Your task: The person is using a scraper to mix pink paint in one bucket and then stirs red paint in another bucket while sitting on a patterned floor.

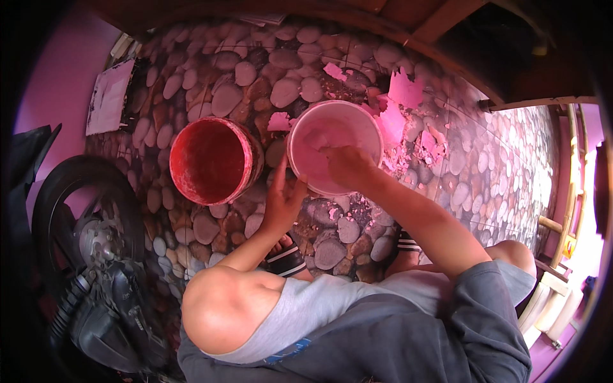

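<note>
A whitish bucket (371,131) with cloudy pink stuff inside stands on the floor in front of me. My left hand (285,196) holds its near left side, thumb and fingers spread along the outer wall. Over the bucket's opening reaches my right hand (351,167), its fingers curled closed. Whatever they hold is hidden; a vague pale shape shows in the pink contents beside them. Just to the left, apart from the whitish one, stands a red bucket (246,150) with pale smears on its rim and a dark inside.
Pink flakes (406,89) and crumbs litter the pebble-patterned floor (227,99) around the whitish bucket. A motorbike wheel (48,198) stands at left, near a pale smeared board (110,97) by the wall. Dark wooden furniture (447,25) borders the far side.
</note>
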The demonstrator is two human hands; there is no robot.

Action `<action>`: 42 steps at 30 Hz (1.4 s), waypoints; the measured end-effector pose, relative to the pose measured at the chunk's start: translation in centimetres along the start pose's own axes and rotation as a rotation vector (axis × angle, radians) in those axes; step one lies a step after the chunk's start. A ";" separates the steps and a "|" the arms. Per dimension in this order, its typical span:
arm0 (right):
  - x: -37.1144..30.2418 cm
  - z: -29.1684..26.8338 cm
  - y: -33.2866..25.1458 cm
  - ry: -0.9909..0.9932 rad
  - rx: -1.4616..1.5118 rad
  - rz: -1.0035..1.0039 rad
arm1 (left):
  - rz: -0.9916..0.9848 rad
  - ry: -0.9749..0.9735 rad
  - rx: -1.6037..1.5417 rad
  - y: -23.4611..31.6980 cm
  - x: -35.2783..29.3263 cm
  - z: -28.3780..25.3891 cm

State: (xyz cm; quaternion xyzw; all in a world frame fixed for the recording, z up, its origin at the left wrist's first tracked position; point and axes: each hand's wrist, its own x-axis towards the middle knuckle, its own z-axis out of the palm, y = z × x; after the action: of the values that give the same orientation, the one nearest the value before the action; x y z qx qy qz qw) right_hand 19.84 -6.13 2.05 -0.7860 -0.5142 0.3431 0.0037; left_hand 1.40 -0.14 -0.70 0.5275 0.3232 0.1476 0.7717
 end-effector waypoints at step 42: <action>0.6 -0.9 -0.5 0.028 0.327 0.023 | 0.217 0.027 0.243 1.1 0.2 0.4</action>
State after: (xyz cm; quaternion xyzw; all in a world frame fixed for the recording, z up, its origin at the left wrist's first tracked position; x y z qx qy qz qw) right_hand 20.06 -5.10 2.58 -0.7855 -0.4424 0.4112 0.1350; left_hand 1.94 0.09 0.31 0.6468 0.2900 0.1968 0.6773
